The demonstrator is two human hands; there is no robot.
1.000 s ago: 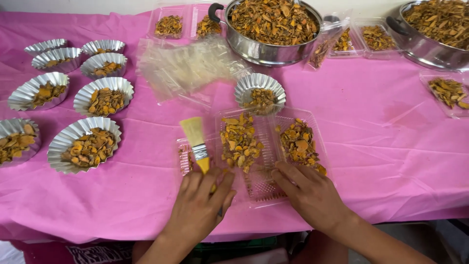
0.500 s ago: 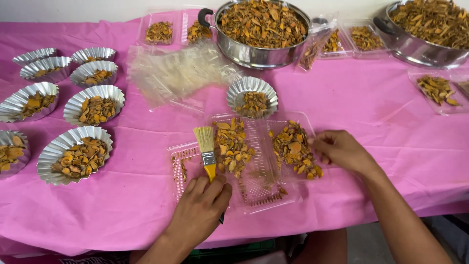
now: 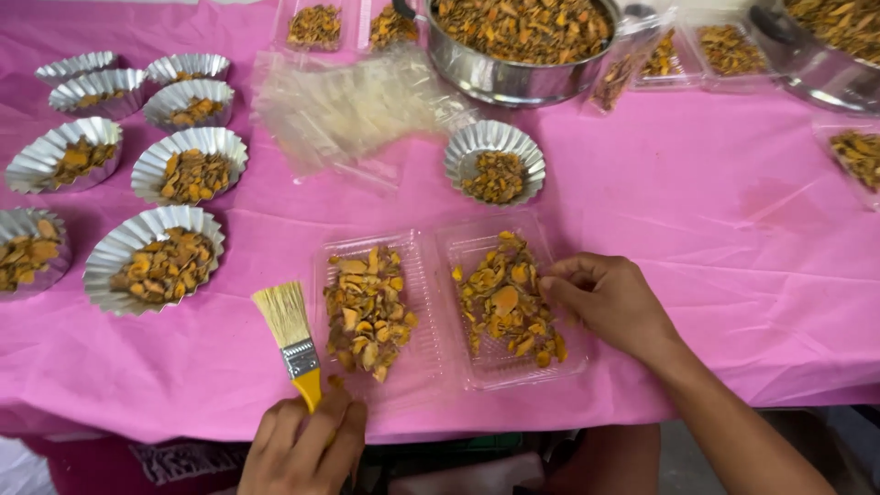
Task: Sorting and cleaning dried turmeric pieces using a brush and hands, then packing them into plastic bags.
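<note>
clear hinged tray [image 3: 477,371], dried orange slices [image 3: 506,302]

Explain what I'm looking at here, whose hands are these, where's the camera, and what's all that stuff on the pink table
There is no machine here: a person works with two bare hands, and the one picture comes from a camera worn on their head, looking down. The left hand holds a paintbrush by its yellow handle, bristles pointing away. The right hand rests at the edge of an open clear plastic clamshell box; its fingers touch the dried orange-brown pieces in the right half. The left half holds more. On the pink tablecloth sit fluted foil cups with the same pieces, a pile of clear plastic bags, and a large steel pot full of them.
</note>
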